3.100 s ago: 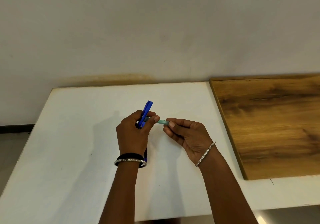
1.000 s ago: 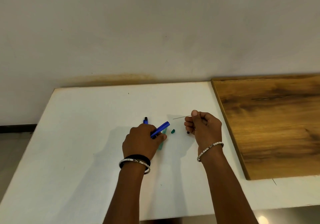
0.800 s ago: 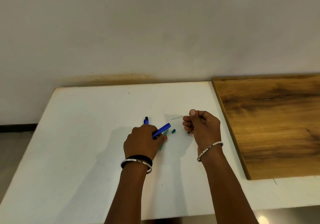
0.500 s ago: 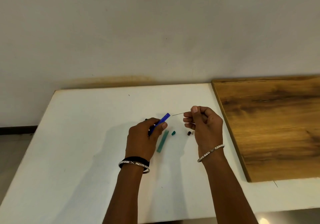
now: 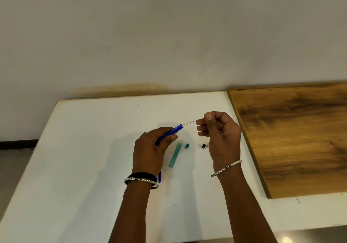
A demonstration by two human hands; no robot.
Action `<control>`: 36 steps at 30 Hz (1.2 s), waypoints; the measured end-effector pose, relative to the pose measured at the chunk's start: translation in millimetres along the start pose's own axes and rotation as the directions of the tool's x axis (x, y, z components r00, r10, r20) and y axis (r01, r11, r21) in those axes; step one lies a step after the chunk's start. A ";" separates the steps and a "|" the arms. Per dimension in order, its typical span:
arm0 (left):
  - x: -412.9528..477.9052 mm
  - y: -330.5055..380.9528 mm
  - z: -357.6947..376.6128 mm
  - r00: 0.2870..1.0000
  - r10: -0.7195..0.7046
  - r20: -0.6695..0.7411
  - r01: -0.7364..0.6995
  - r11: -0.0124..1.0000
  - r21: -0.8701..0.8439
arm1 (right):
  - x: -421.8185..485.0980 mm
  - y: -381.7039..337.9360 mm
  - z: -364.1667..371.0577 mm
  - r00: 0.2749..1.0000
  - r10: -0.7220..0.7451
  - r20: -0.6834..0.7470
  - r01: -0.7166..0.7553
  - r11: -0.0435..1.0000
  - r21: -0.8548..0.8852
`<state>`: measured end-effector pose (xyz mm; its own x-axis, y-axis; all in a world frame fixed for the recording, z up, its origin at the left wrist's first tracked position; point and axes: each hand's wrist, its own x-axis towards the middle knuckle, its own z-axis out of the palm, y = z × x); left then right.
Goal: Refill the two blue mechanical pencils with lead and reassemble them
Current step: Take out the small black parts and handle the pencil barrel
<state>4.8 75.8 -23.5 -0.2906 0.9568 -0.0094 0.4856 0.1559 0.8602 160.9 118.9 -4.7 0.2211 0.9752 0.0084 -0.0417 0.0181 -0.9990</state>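
My left hand (image 5: 150,149) grips a blue mechanical pencil (image 5: 173,131) above the white table (image 5: 84,149), its open end tilted up to the right. My right hand (image 5: 219,135) pinches a thin lead (image 5: 189,123) whose tip touches the pencil's open end. Part of a second blue pencil (image 5: 159,178) shows on the table under my left wrist. A green lead case (image 5: 175,154) lies between my hands, with its small green cap (image 5: 186,146) beside it. A small dark cap (image 5: 204,146) lies near my right palm.
A wooden board (image 5: 293,135) lies on the table's right side, close to my right hand. A plain wall stands behind the table. Its left edge and front edge are in view.
My left hand lifted the blue pencil off the table and tilted its open end up. My right hand brought the lead's tip to that end. The green case now lies uncovered.
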 end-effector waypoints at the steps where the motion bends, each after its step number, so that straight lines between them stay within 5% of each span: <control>1: -0.1 0.2 0.2 1.000 0.002 0.000 -0.002 1.000 0.000 | 0.1 0.1 -0.2 1.000 -0.003 0.003 0.003 1.000 -0.002; 19: -2.2 9.1 5.5 1.000 0.019 0.024 -0.019 1.000 -0.001 | -3.7 1.5 0.6 0.979 -0.040 0.198 0.076 0.981 -0.179; 36: -3.2 5.7 5.8 0.998 0.031 0.055 -0.031 1.000 0.006 | -4.5 0.7 -6.5 0.961 0.060 0.270 -0.025 0.991 -0.132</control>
<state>13.2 75.0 -21.5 -0.2302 0.9731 -0.0107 0.4990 0.1275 0.8572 166.2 113.1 -5.6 -0.0534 0.9978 -0.0401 0.0822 -0.0356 -0.9960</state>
